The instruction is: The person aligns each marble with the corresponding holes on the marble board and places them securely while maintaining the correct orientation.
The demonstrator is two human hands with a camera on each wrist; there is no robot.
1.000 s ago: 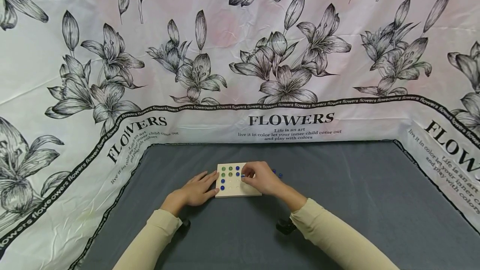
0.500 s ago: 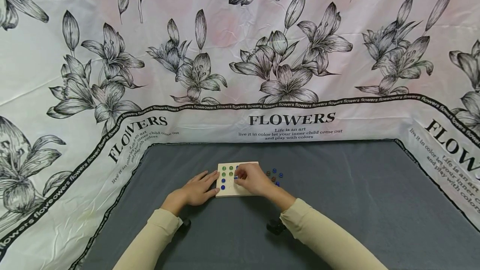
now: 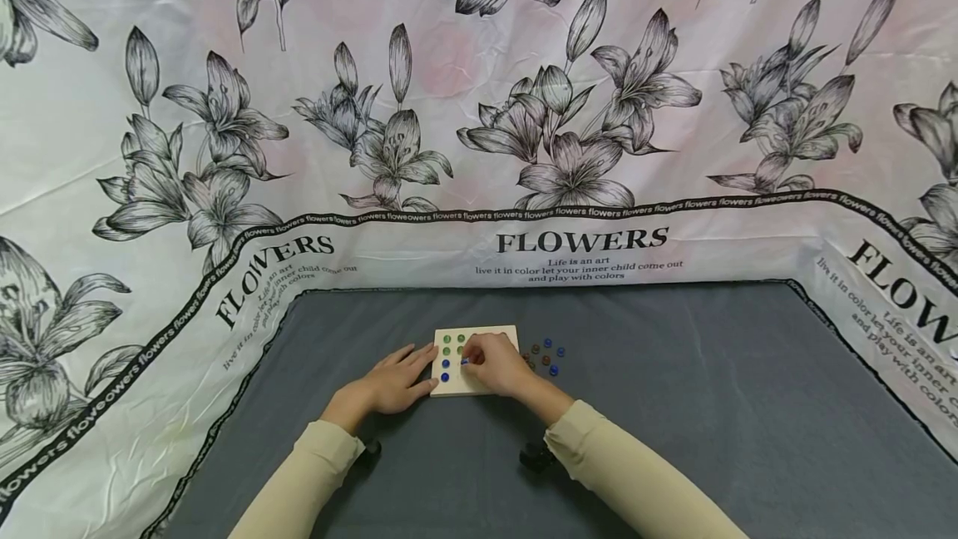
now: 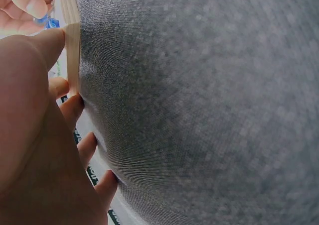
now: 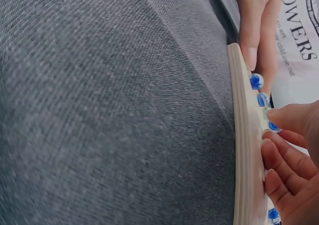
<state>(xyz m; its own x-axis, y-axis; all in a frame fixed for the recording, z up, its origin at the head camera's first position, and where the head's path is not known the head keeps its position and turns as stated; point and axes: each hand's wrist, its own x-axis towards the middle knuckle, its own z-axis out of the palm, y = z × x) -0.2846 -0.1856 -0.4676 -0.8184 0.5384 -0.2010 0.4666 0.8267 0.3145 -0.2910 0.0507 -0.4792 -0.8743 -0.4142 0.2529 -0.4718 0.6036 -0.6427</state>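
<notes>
A pale wooden board (image 3: 454,388) lies on the grey cloth, with green marbles (image 3: 446,339) and blue marbles (image 3: 445,364) in rows on its left part. My left hand (image 3: 387,383) lies flat at the board's left side, fingers spread and straight; its thumb touches the edge in the left wrist view. Over the board, my right hand (image 3: 492,364) pinches a blue marble (image 5: 273,126) between thumb and fingertips. Two blue marbles (image 5: 256,81) sit near the board's left edge in the right wrist view. The right hand hides much of the board's right part.
Several loose blue marbles (image 3: 554,370) and brownish marbles (image 3: 546,360) lie on the grey cloth (image 3: 659,389) just right of the board. Behind the table hangs a white fabric (image 3: 419,252) printed with flowers and lettering.
My right hand has moved left and slightly nearer across the board with the blue marble, uncovering more loose marbles on the right. The left hand has stayed in place.
</notes>
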